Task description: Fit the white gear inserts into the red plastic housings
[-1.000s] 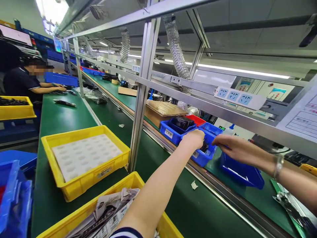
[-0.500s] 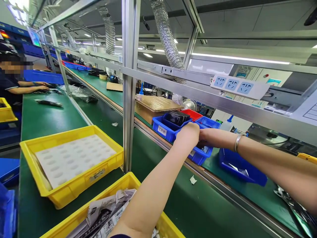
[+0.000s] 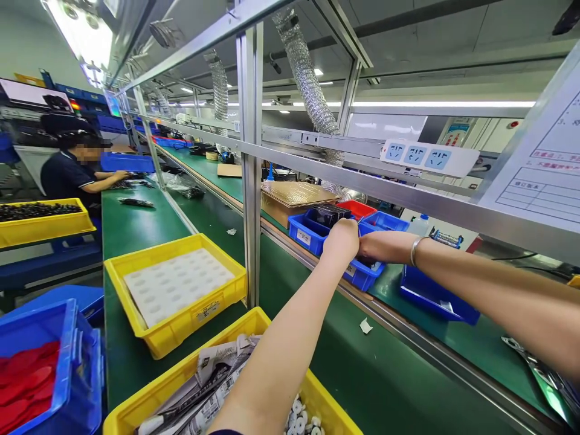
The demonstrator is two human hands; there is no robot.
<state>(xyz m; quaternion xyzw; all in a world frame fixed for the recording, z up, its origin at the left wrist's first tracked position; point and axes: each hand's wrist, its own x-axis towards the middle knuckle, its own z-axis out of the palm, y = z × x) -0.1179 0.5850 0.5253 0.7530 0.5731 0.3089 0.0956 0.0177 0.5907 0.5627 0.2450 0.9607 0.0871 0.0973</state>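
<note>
Over the front blue parts bin (image 3: pixel 362 279) on the raised green shelf, my two hands are close together. My left hand (image 3: pixel 342 239) looks closed, knuckles bent and fingertips turned away from view. My right hand (image 3: pixel 379 246), with a silver bangle at its wrist, meets it from the right with fingers curled in. Whatever they hold is hidden; small dark parts show in the bin below. Just behind my left hand, black flat pieces (image 3: pixel 327 214) stand in another labelled blue bin (image 3: pixel 302 234).
A red bin (image 3: pixel 360 208) and a blue tray (image 3: pixel 435 299) flank the hands. Below, a yellow tray (image 3: pixel 226 290) holds a white dimpled sheet (image 3: pixel 179 284); a yellow crate (image 3: pixel 136 396) holds newspaper and white rings. A metal post (image 3: pixel 251 181) rises left. Another person sits far left.
The view has swung left, so the scene sits further right and more of the left side shows. Both hands stay together over the blue bin.
</note>
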